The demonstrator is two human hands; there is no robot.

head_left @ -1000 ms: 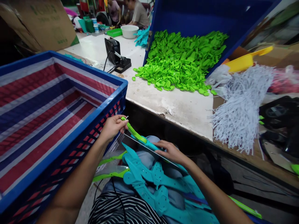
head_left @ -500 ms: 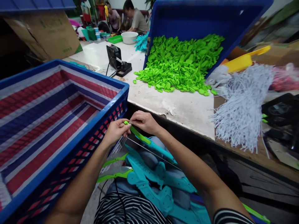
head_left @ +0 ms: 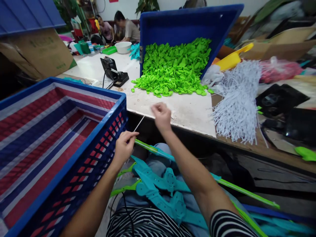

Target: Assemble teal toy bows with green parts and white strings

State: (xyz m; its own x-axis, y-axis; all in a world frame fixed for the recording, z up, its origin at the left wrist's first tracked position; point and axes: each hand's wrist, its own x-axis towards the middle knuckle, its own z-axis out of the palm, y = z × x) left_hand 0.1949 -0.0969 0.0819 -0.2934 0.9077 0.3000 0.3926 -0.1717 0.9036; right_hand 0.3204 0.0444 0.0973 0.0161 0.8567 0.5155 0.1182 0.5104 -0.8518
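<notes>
My left hand (head_left: 124,146) is closed in a pinch at the tip of a long bright-green plastic strip (head_left: 145,145), which joins a turquoise plastic part over my lap. From its fingertips a thin white cord (head_left: 139,123) runs up and right toward my right hand (head_left: 161,116). That hand is raised over the table's front edge with curled fingers, smeared by motion. The cord's last stretch fades against the white tabletop, though it points at the pinched fingertips. Across my lap lie several turquoise plastic parts (head_left: 153,192) with green ends (head_left: 125,188).
A blue crate (head_left: 123,97) with a striped lining stands at left. On the white table (head_left: 192,120) are a tipped blue bin (head_left: 177,24) spilling green pieces (head_left: 172,75), a soldering iron stand (head_left: 120,79), a bundle of white cords (head_left: 237,108) and a yellow scoop (head_left: 229,61). Two people sit behind.
My right hand has moved up and right, away from my left hand, and the white cord now stretches upward between them. The camera view has turned slightly right.
</notes>
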